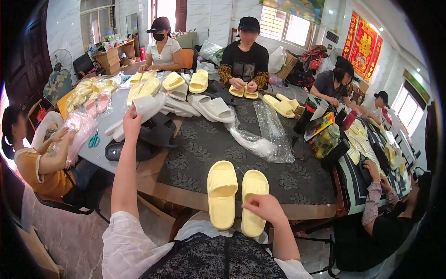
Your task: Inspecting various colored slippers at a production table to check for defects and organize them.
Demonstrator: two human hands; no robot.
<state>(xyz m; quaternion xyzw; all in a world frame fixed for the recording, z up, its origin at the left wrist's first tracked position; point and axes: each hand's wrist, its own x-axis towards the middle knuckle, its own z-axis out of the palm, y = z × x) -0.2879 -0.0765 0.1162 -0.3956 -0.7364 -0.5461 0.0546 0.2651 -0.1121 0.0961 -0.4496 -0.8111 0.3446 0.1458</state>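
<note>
Two slippers (221,201) at table edge (306,212), open cloth (197,144)

We stretch our left arm (124,179) forward, nearly straight, left hand (133,122) at its far end; our right arm (283,237) bends inward, right hand (265,207) close to us, fingers (252,203) curled and pointing left.

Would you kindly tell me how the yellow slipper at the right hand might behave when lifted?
The yellow slipper at the right hand would probably flex without flopping: its thick-looking form holds shape. Its broad, long outline makes rolling unlikely.
</note>
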